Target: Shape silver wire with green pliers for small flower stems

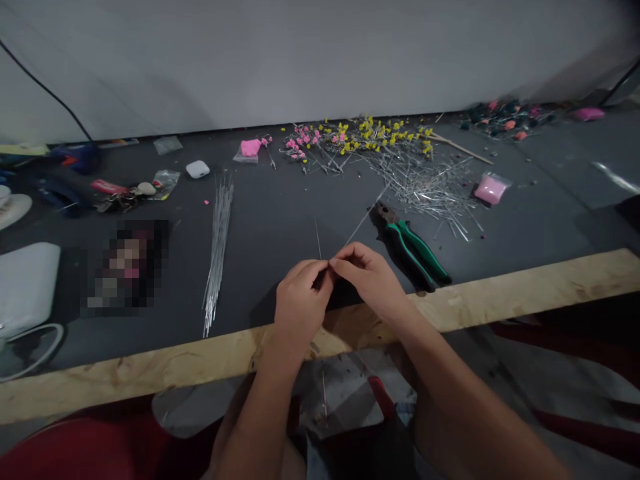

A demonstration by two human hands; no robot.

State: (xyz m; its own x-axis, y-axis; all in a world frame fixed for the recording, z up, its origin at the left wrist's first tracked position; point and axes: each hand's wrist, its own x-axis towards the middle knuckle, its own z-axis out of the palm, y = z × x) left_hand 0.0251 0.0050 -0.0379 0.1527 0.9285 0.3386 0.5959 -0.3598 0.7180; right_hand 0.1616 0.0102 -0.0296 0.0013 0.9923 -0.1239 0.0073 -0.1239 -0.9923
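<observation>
Left hand: centre of the frame, fingers clamped together on thin wire.
Right hand: just right of it, fingers pinched on the thin wire, fingertips meeting the left's.
Thin wire: at centre, one strand pointing up, another slanting toward upper right.
Pliers: right of centre, green-handled, lying on the table.
Wire bundle: left of centre.
Yellow-tipped wires: upper centre.
</observation>
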